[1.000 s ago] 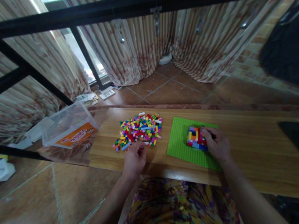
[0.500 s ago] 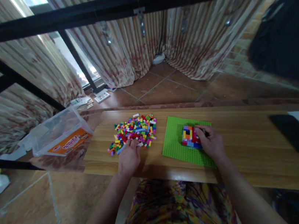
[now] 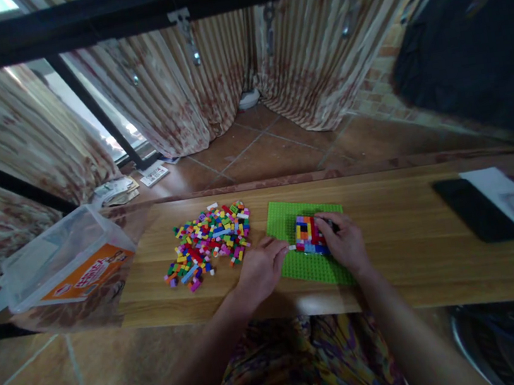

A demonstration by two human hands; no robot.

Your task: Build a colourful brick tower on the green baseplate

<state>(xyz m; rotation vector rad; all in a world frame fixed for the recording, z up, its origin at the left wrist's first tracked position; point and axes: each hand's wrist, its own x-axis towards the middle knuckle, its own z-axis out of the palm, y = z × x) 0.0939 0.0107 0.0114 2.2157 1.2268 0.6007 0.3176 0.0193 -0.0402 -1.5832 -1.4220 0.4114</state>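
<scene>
Left hand (image 3: 263, 271) was over the left edge of the green square studded plastic baseplate (image 3: 282, 217), thumb and fingertips together, pinching a small white plastic brick (image 3: 292, 247). White brick was right by the left side of the multicoloured blocky plastic brick assembly (image 3: 305, 233); cannot tell whether the two were touching. Right hand (image 3: 346, 245) was clamped on the brick assembly from its right side, fingers over the red bricks, some bricks hidden under them. Assembly sat on the baseplate, around its middle, with yellow, orange, red, blue and light blue bricks showing, plus a dark patch within the yellow part. Baseplate lay flat on the long light-brown wooden bench (image 3: 400, 229). Loose pile of small mixed-colour plastic bricks (image 3: 217, 233) was spread on the bench left of the baseplate, apart from it. Clear plastic bin (image 3: 108, 231) with an orange label (image 3: 89, 273) stood past the bench's left end. Flat black rectangular item (image 3: 477, 209) lay toward the right end of the bench, white paper sheets (image 3: 497, 184) beside it. Behind the bench: brown tiled floor (image 3: 273, 142), striped beige and reddish fabric curtains (image 3: 177, 101)
</scene>
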